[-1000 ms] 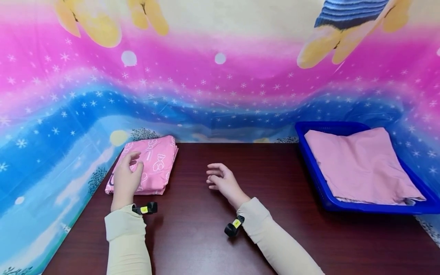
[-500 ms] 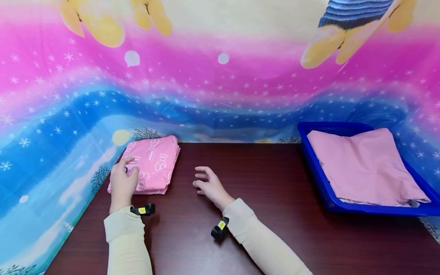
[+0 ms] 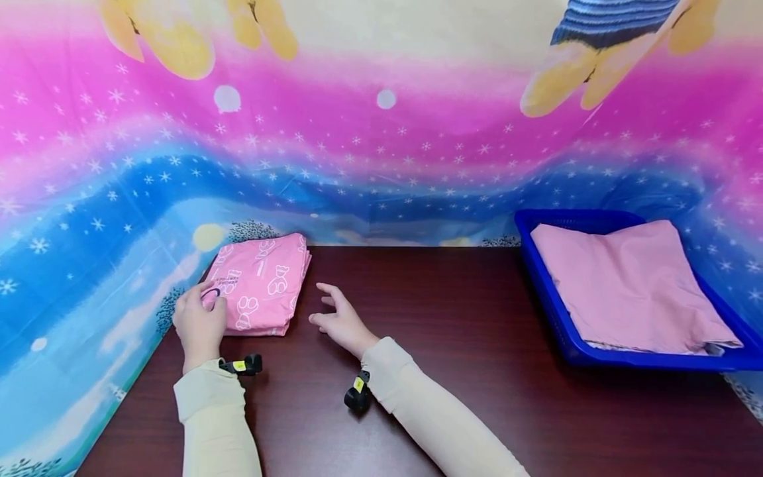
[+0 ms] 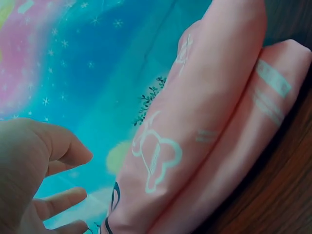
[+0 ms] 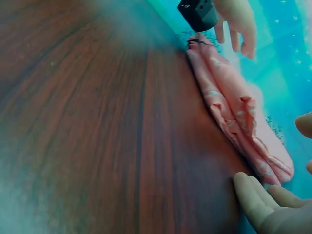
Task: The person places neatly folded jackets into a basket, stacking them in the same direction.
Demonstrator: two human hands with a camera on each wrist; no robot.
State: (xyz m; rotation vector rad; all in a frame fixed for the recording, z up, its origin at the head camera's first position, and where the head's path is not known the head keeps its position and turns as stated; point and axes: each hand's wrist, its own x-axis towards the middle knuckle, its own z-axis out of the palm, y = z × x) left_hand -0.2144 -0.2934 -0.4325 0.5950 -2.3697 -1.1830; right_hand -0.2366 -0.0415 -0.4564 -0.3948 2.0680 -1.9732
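Observation:
A folded pink cloth (image 3: 262, 285) with white printed outlines lies at the table's far left. My left hand (image 3: 199, 328) is at its near left corner, fingers loosely bent. In the left wrist view a gap shows between that hand (image 4: 39, 170) and the thick folds of the cloth (image 4: 195, 122). To the right of the cloth is my right hand (image 3: 346, 324), its fingers spread toward the cloth's right side without gripping it. The right wrist view has the cloth (image 5: 234, 107) beyond the right fingers (image 5: 253, 200), with the left hand (image 5: 239, 19) at its far end.
On the right stands a blue plastic basket (image 3: 548, 318) with a plain pink folded cloth (image 3: 626, 291) in it. A patterned sheet (image 3: 381, 152) hangs along the back and sides of the dark wooden table (image 3: 429, 298). Each wrist wears a small black camera (image 3: 357, 394).
My right hand has moved left across the table, closer to the folded cloth. The left hand has shifted left and toward me, from over the cloth to its near left corner.

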